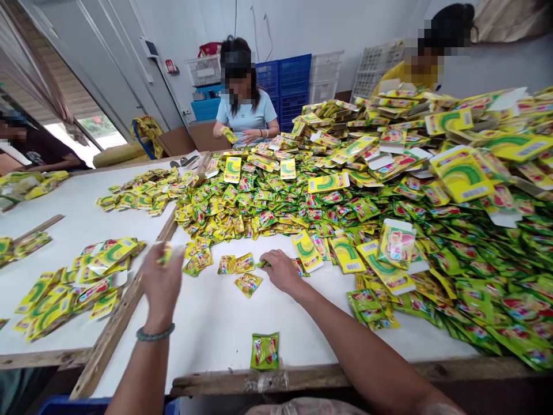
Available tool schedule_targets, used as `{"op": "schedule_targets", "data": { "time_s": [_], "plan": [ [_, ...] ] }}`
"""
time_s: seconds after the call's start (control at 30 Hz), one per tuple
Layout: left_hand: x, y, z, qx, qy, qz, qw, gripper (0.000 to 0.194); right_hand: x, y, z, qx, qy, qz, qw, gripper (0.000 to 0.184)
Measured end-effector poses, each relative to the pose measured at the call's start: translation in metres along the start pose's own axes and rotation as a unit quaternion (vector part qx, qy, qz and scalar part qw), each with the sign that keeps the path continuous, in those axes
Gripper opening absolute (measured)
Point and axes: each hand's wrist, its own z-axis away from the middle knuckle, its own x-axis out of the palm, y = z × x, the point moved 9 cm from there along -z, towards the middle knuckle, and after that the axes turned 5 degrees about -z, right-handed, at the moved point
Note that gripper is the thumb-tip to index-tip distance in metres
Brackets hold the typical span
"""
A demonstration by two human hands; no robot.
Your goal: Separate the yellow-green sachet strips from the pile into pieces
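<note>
My left hand [162,282], smeared by motion and wearing a bead bracelet, is over the wooden strip at the left. Between its curled fingers shows part of a small yellow package [165,253]; whether it is a box or a sachet I cannot tell. My right hand [280,272] rests low over the white table, its fingertips closed around a green sachet [265,263] that is mostly hidden. Left of those fingers lie loose yellow sachets [247,285]. A flat yellow box [307,251] is just right of the hand. One green sachet [265,350] lies near the front edge.
A big heap of sachets [337,204] and yellow boxes [462,173] covers the back and right. More boxes [82,282] lie beyond the wooden strip [114,328] at left. Across the table a person in light blue [246,118] handles a box; others sit right and far left.
</note>
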Motion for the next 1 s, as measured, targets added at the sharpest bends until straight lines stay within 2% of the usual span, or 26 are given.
{"op": "schedule_targets", "data": {
  "time_s": [0.03, 0.1, 0.13, 0.2, 0.27, 0.33, 0.4, 0.5, 0.57, 0.6, 0.67, 0.73, 0.8, 0.87, 0.9, 1.0],
  "plan": [
    [0.022, 0.011, 0.013, 0.000, -0.063, 0.033, 0.997, 0.036, -0.001, 0.002, 0.001, 0.018, 0.003, -0.014, 1.000, 0.013],
    [0.076, 0.039, 0.050, 0.015, -0.220, 0.098, 0.971, 0.024, -0.007, 0.005, 0.004, 0.056, 0.013, -0.073, 0.996, 0.017],
    [0.098, 0.054, 0.068, 0.030, -0.269, 0.122, 0.955, 0.022, -0.008, 0.004, 0.006, 0.064, 0.009, -0.111, 0.992, 0.022],
    [0.130, 0.076, 0.097, 0.054, -0.339, 0.170, 0.924, 0.019, -0.008, 0.001, 0.010, 0.063, -0.012, -0.189, 0.980, 0.028],
    [0.147, 0.082, 0.112, 0.051, -0.364, 0.203, 0.907, 0.015, -0.006, 0.002, 0.013, 0.074, -0.032, -0.271, 0.959, 0.030],
    [0.152, 0.077, 0.116, 0.018, -0.360, 0.229, 0.904, 0.015, -0.002, 0.010, 0.014, 0.107, -0.037, -0.350, 0.930, 0.035],
    [0.154, 0.064, 0.117, -0.051, -0.351, 0.280, 0.892, 0.019, 0.002, 0.017, 0.014, 0.138, -0.039, -0.409, 0.901, 0.042],
    [0.160, 0.046, 0.124, -0.191, -0.348, 0.380, 0.836, 0.025, 0.007, 0.017, 0.012, 0.147, -0.046, -0.456, 0.877, 0.040],
    [0.161, 0.040, 0.127, -0.241, -0.331, 0.410, 0.815, 0.027, 0.008, 0.011, 0.011, 0.138, -0.051, -0.476, 0.867, 0.037],
    [0.160, 0.038, 0.127, -0.246, -0.319, 0.406, 0.821, 0.027, 0.009, 0.009, 0.011, 0.138, -0.049, -0.480, 0.865, 0.036],
    [0.154, 0.038, 0.124, -0.221, -0.287, 0.367, 0.857, 0.025, 0.011, 0.006, 0.013, 0.150, -0.041, -0.485, 0.861, 0.035],
    [0.142, 0.044, 0.118, -0.158, -0.248, 0.314, 0.903, 0.021, 0.018, 0.005, 0.017, 0.173, -0.044, -0.500, 0.847, 0.036],
    [0.130, 0.056, 0.115, -0.080, -0.215, 0.286, 0.930, 0.017, 0.025, 0.004, 0.021, 0.191, -0.055, -0.517, 0.833, 0.037],
    [0.125, 0.065, 0.115, -0.041, -0.206, 0.294, 0.933, 0.016, 0.026, 0.005, 0.021, 0.193, -0.047, -0.510, 0.837, 0.037],
    [0.127, 0.065, 0.116, -0.049, -0.212, 0.310, 0.925, 0.017, 0.023, 0.007, 0.020, 0.187, -0.033, -0.495, 0.848, 0.037],
    [0.142, 0.055, 0.122, -0.144, -0.252, 0.392, 0.873, 0.023, 0.006, 0.007, 0.016, 0.139, 0.020, -0.395, 0.908, 0.033]
  ]
}}
